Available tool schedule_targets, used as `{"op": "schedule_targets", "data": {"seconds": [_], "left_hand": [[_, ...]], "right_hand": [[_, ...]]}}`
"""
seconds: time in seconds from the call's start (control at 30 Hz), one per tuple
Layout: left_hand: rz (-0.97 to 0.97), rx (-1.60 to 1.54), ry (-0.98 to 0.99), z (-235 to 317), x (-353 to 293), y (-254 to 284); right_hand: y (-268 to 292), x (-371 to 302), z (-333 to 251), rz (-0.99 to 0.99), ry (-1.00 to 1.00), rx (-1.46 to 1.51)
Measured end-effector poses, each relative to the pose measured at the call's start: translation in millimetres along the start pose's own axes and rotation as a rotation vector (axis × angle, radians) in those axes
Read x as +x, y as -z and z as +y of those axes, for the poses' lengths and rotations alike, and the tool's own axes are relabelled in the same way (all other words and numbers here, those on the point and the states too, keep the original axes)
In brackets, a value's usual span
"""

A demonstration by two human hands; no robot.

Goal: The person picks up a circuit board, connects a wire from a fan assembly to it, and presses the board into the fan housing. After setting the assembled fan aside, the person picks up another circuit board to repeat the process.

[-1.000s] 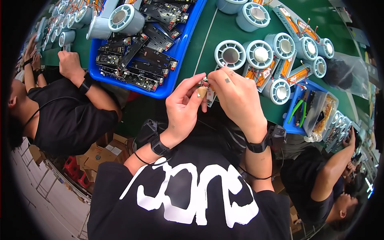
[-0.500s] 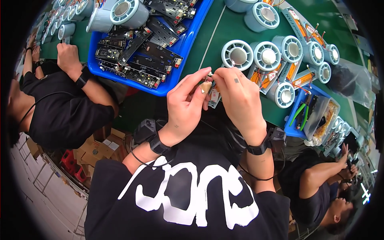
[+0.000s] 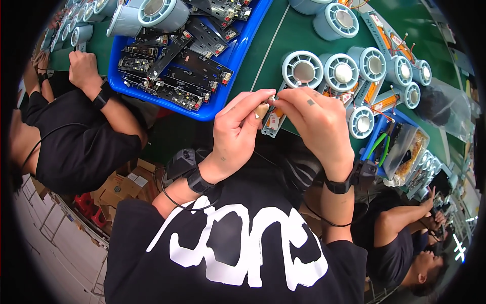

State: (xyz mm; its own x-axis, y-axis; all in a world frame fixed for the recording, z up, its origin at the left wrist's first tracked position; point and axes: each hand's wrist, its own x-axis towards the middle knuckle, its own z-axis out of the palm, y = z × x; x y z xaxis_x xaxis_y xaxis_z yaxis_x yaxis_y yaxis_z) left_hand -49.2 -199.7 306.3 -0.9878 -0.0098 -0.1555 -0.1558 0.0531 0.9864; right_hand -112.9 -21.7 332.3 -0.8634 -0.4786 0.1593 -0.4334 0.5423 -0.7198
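You held a small pale part (image 3: 272,99) up between both hands, near the front edge of the green counter (image 3: 283,40)
Your left hand (image 3: 234,133) pinched it in narrowed fingers, a tan wrap (image 3: 261,110) on the thumb; your right hand (image 3: 322,124) met it with fingers close together, though whether those gripped it could not be told. The raised, tip-to-tip hold probably suited so tiny a piece. Beneath lay a grey-blue handle (image 3: 274,122), its far end hidden by your fingers. Light-blue fans (image 3: 342,72) crowded the space beyond your right hand, a blue tray (image 3: 214,109) of circuit boards (image 3: 195,71) hemmed in your left, and a green-handled tool (image 3: 386,146) sat farther right
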Motion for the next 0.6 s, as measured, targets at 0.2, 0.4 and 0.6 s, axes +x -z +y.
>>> {"op": "schedule_targets", "data": {"seconds": [0.2, 0.4, 0.6], "left_hand": [[-0.08, 0.018, -0.047, 4, 1, 6], [-0.113, 0.091, -0.19, -5, 4, 7], [-0.105, 0.153, -0.218, -3, 3, 5]], "right_hand": [[1, 3, 9, 0.001, 0.082, 0.105], [4, 3, 15, -0.082, 0.091, 0.161], [1, 2, 19, -0.098, 0.049, 0.267]]}}
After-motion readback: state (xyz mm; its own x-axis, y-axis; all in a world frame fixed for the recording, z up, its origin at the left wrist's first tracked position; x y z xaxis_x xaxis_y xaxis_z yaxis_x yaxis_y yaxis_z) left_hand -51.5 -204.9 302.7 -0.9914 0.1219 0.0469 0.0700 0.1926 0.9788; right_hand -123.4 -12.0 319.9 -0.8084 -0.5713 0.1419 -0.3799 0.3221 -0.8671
